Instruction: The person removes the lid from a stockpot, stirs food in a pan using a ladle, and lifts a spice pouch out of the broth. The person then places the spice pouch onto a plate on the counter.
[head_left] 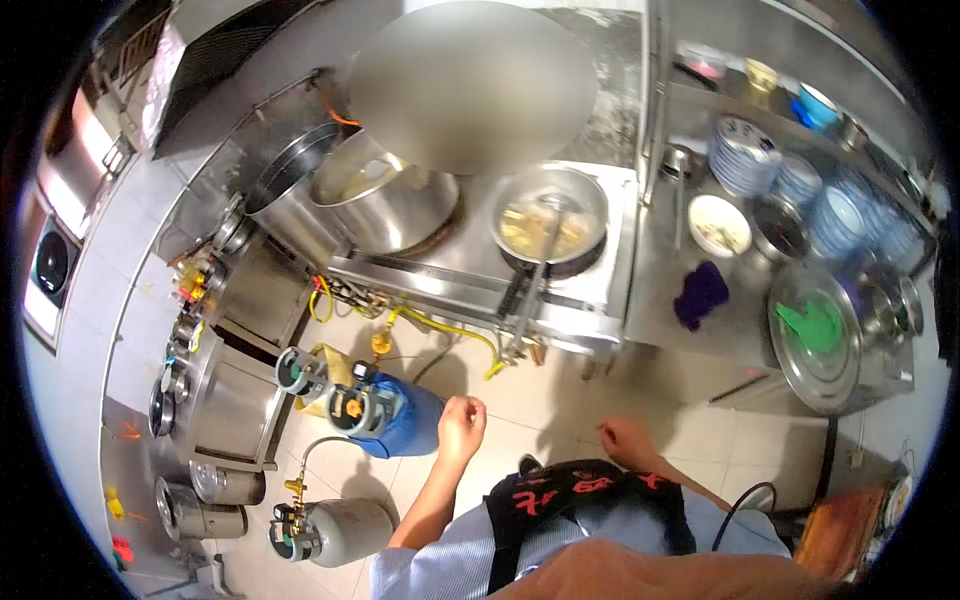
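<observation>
The left hand [462, 428] is loosely clenched, in this view just beside a blue-wrapped gas cylinder [412, 412]; the right hand [624, 443] hangs near the apron [590, 492], its fingers curled, though how tightly I cannot tell. Ahead, a pan [592, 203] with a ladle [543, 258] in it sits on the stove [472, 232], right of 2 big pots [405, 222]. A purple cloth [702, 295] lies on the bench [668, 320].

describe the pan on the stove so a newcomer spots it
Find the stainless-steel stove, upper centre. At its right end sits a round silver metal pan. Unlike the taller steel pot to its left, it is shallow, with a black handle and a metal ladle inside.
</observation>
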